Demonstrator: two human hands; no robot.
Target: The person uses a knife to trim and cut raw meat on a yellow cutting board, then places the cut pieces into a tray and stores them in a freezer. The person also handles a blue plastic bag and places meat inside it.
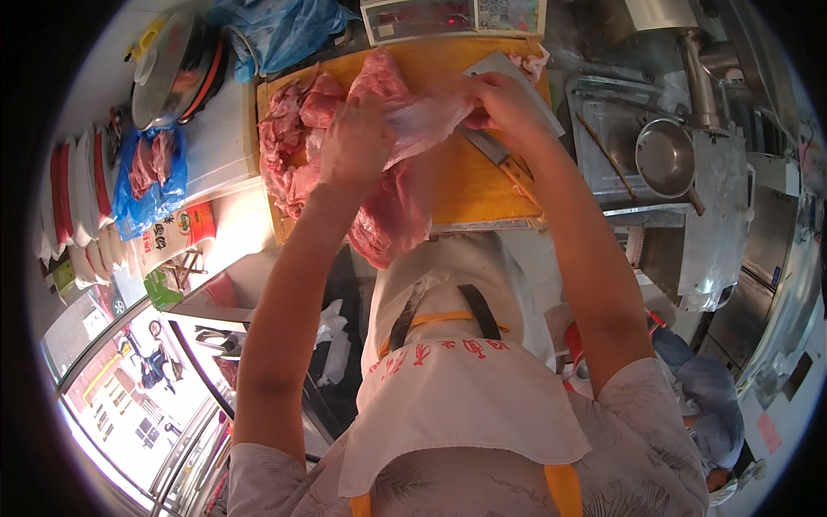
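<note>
My left hand (351, 142) grips raw pink meat (379, 82) near the board's middle, its fingers curled into the piece. My right hand (508, 112), fingers pinched, holds the far end of a pale, blurred, partly see-through flap (431, 121) stretched from that meat; whether it is membrane or film I cannot tell. A large red piece (383, 220) hangs over the near edge of the yellow cutting board (474, 194), and more chunks (284, 129) are heaped at the left. A wide grey blade (538, 108) lies beside my right hand, above a knife with a wooden handle (517, 177).
A digital scale (405, 21) stands behind the board. At left are a lidded pan (168, 73), meat on blue plastic (155, 164) and stacked sacks (77, 189). At right are metal trays (603, 103), a round pot (663, 159) and steel fittings. A glass front shows a street.
</note>
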